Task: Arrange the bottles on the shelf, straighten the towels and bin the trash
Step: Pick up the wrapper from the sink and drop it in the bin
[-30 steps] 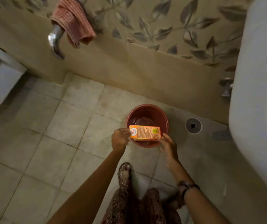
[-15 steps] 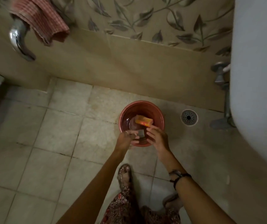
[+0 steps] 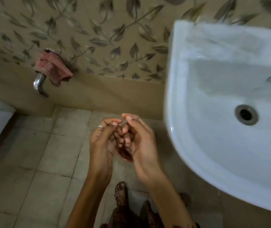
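Both hands: we are holding our left hand (image 3: 102, 142) and right hand (image 3: 141, 139) together in front of us, palms turned inward, fingers loosely curled and interlaced at the tips; neither is grasping anything we can see.

Ring: we are wearing a ring (image 3: 100, 126) on a finger of the left hand.

Bin: we are looking down past our hands at a reddish-brown tub (image 3: 125, 156) on the floor, and only a sliver of its rim is showing between the wrists; our hands are hiding whatever is lying inside it.

Towel: we are seeing a red checked cloth (image 3: 53, 68) bunched unevenly over a chrome tap (image 3: 39, 83) on the wall, well apart from our hands and to the left.

Sink: we are standing just beside a white basin (image 3: 230, 145) on our right; its bowl is looking bare apart from the drain.

Bottles and shelf: we are not seeing either from here, so we cannot say how they are standing.

Step in hand: we are judging that the trash step is wrapping up, since both hands are free above the tub.

Next move: we are thinking the cloth is the nearest unfinished job; it is calling for a reach up and left, lifting it off the tap and spreading it flat so it is hanging evenly.

Caution: we are noting the picture is blurred, so fine detail of the fingers is uncertain.
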A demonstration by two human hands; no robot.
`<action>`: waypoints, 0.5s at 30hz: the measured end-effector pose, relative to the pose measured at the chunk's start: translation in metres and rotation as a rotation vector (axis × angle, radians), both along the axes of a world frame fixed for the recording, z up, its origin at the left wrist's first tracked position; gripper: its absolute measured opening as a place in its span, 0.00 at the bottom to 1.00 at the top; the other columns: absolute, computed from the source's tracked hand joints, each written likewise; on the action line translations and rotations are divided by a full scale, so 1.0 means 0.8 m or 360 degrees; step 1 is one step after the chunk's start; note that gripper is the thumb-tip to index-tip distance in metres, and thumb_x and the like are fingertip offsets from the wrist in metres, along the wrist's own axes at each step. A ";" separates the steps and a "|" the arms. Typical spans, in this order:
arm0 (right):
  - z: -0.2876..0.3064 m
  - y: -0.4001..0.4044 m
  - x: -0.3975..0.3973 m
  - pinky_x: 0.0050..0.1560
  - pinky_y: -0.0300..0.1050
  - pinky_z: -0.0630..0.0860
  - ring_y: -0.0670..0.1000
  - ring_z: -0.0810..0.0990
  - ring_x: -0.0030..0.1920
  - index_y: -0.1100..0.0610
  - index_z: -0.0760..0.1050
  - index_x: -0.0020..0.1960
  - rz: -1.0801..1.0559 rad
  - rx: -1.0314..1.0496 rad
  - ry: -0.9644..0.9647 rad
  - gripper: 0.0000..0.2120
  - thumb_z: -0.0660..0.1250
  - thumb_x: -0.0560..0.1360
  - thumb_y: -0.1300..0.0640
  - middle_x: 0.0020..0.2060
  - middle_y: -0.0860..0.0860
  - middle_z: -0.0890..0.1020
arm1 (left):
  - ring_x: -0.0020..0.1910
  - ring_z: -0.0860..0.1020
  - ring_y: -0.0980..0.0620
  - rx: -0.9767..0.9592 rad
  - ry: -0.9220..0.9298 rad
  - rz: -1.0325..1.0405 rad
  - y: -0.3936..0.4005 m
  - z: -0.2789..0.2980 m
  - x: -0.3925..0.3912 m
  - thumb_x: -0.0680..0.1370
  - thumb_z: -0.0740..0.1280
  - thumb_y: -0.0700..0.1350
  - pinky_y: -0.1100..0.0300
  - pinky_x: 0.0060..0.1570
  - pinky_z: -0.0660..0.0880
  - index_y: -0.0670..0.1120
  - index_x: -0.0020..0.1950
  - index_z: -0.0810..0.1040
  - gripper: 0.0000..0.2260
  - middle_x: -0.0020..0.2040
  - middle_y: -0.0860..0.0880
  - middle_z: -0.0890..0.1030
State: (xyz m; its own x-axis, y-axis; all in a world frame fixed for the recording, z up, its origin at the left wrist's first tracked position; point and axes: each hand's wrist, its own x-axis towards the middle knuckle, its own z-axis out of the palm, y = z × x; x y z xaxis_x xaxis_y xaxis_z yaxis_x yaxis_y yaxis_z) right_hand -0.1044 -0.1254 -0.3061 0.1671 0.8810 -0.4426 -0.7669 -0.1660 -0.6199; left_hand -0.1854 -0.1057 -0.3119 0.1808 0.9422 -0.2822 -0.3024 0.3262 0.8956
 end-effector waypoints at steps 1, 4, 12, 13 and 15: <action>0.024 -0.004 0.012 0.24 0.32 0.67 0.41 0.68 0.22 0.51 0.82 0.38 0.0009 0.0087 -0.0031 0.12 0.62 0.75 0.59 0.25 0.46 0.76 | 0.28 0.75 0.56 0.0042 -0.0084 -0.0032 -0.004 0.022 0.012 0.75 0.59 0.40 0.66 0.28 0.73 0.45 0.40 0.78 0.08 0.30 0.51 0.78; 0.082 -0.025 0.067 0.27 0.36 0.67 0.43 0.67 0.23 0.52 0.81 0.40 -0.0076 0.0260 -0.0079 0.08 0.63 0.73 0.58 0.26 0.47 0.75 | 0.26 0.74 0.55 0.0148 -0.0161 -0.0184 -0.019 0.080 0.064 0.73 0.62 0.40 0.65 0.29 0.74 0.47 0.37 0.79 0.08 0.28 0.49 0.78; 0.148 -0.097 0.293 0.27 0.34 0.70 0.44 0.72 0.24 0.51 0.79 0.41 -0.0541 0.0028 -0.0899 0.11 0.61 0.76 0.60 0.28 0.47 0.79 | 0.30 0.79 0.57 0.0425 0.0115 -0.0786 -0.051 0.163 0.258 0.76 0.62 0.34 0.67 0.32 0.75 0.46 0.40 0.80 0.11 0.30 0.51 0.81; 0.149 -0.106 0.323 0.26 0.33 0.70 0.43 0.72 0.24 0.51 0.79 0.41 -0.0644 -0.0020 -0.1017 0.10 0.61 0.76 0.60 0.28 0.46 0.79 | 0.31 0.78 0.57 0.0421 0.0173 -0.0833 -0.058 0.164 0.286 0.76 0.62 0.34 0.68 0.32 0.75 0.46 0.39 0.80 0.11 0.30 0.51 0.81; 0.146 -0.125 0.381 0.25 0.33 0.71 0.43 0.72 0.24 0.52 0.79 0.41 -0.0867 -0.0092 -0.1142 0.10 0.62 0.76 0.61 0.28 0.46 0.80 | 0.33 0.78 0.58 0.0425 0.0297 -0.0931 -0.076 0.163 0.345 0.76 0.63 0.35 0.70 0.33 0.74 0.47 0.40 0.80 0.11 0.32 0.53 0.81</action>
